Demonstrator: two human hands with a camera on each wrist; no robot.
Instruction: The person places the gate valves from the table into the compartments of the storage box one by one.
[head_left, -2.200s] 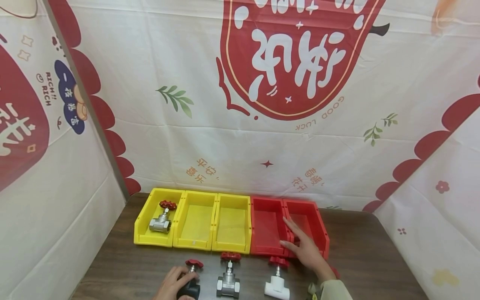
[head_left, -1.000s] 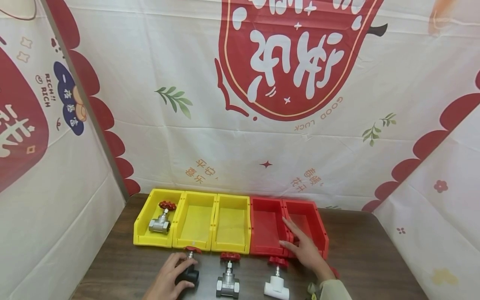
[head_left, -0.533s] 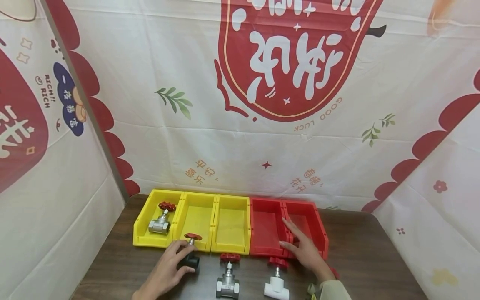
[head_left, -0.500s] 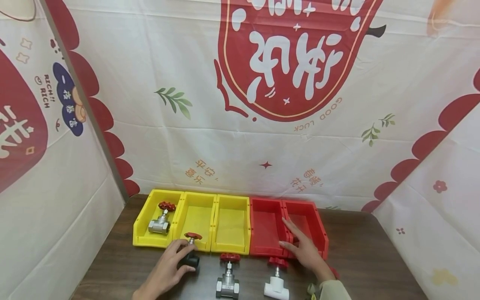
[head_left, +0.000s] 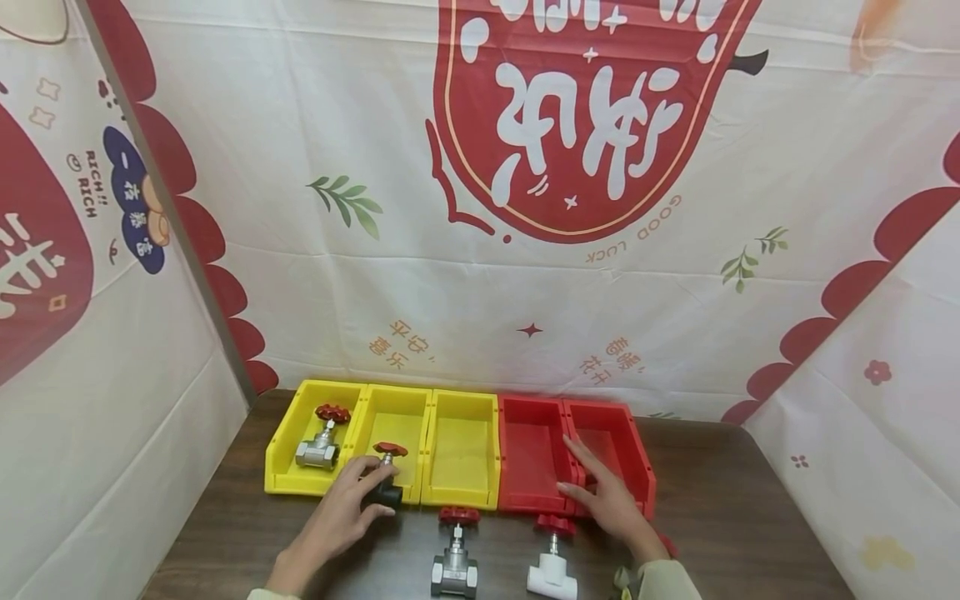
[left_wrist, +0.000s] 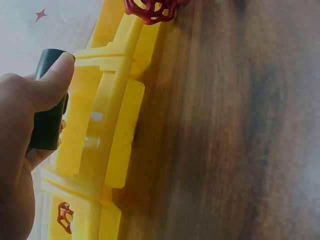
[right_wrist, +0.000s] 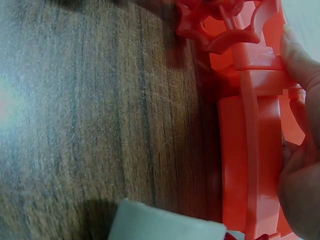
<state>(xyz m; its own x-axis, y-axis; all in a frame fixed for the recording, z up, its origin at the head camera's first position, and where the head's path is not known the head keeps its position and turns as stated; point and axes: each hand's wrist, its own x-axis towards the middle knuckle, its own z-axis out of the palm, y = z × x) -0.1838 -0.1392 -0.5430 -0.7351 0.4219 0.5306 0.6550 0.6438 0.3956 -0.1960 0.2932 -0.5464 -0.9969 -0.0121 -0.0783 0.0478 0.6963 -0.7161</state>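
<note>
My left hand grips a valve by its black tee-shaped body, with its red handwheel pointing up. It is over the front lip of the middle-left yellow bin, and the thumb lies along the black body in the left wrist view. My right hand rests on the two red bins near their shared wall, fingers extended; some fingers are hidden behind the bin edge in the right wrist view. A metal valve with a red handwheel lies in the leftmost yellow bin.
In front of the bins on the wooden table stand a metal valve and a white valve, both with red handwheels. Another item is partly hidden by the right sleeve. A printed cloth hangs behind the bins.
My left hand has lifted the black valve from the table and carried it forward, up to the second yellow bin's front lip. My right hand has stayed on the red bins.
</note>
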